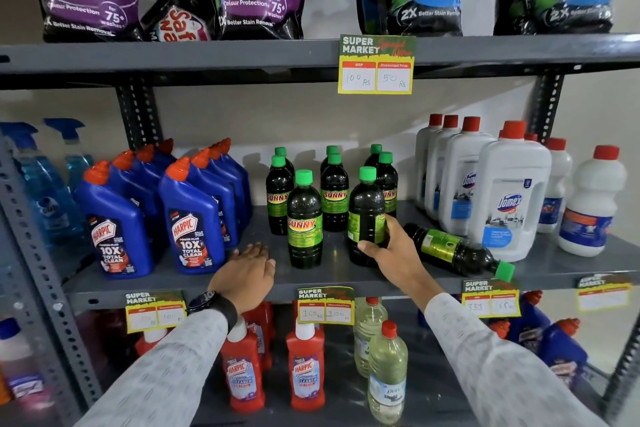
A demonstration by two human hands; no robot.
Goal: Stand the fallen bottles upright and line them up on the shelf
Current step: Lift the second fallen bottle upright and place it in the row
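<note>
Your right hand (pixel 384 250) grips an upright green-capped bottle (pixel 366 215); your left hand (pixel 247 269) rests flat and empty on the shelf (pixel 207 283). The fallen bottle (pixel 453 250) lies just right of that grip, cap toward the shelf edge, nearest your right hand.

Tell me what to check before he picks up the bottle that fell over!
1. Held bottle upright on the shelf: ok.
2. Right hand free: not ok, fingers wrapped around that bottle.
3. Left hand free: ok, resting open and flat on the shelf.
4. Fallen bottle within reach: ok, lying beside the right hand.
5. Its green cap safe: not ok, close to the shelf edge.
6. Cap tight: cannot tell.
</note>
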